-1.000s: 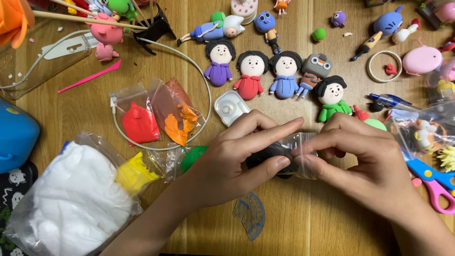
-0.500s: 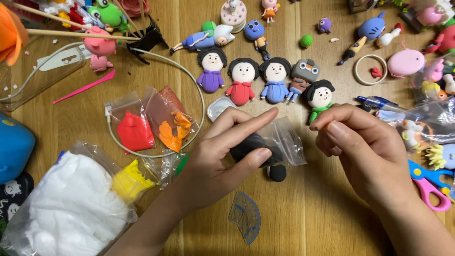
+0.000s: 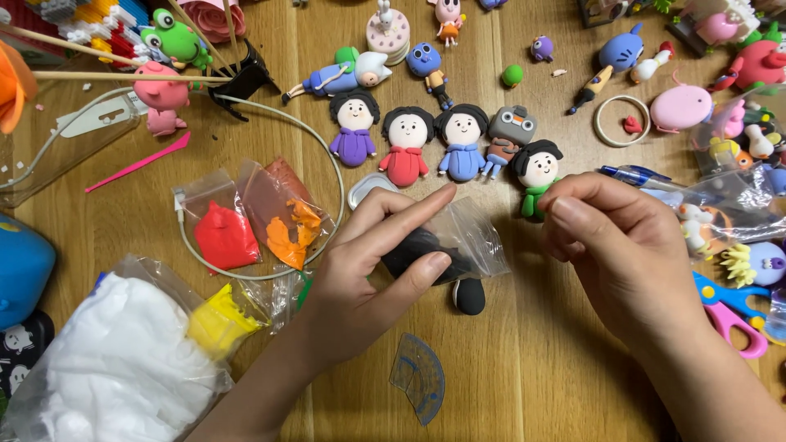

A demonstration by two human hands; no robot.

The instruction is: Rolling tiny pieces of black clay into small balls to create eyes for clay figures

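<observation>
Cluttered wooden counter (image 3: 540, 360), left hand (image 3: 368, 278) grip pinching clear plastic bag of black clay (image 3: 434, 250), right hand (image 3: 622, 245) fingertips pinched together, raised just beside.

- Clay bag (image 3: 458, 245) lies under the left hand (image 3: 368, 270), on the table (image 3: 540, 376).
- Clay lump (image 3: 469, 295) sits just before it.
- Right hand (image 3: 622, 245) hovers right.
- Doll row (image 3: 434, 139) lies behind.

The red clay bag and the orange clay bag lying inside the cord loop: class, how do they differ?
The red clay bag holds one smooth, solid lump; the orange clay bag holds torn, ragged scraps, so it looks emptier. The red clay bag lies to the left, the orange clay bag to the right, nearer the left hand. Both are clear plastic bags, lying flat on the wooden table, untouched by either hand.
</observation>
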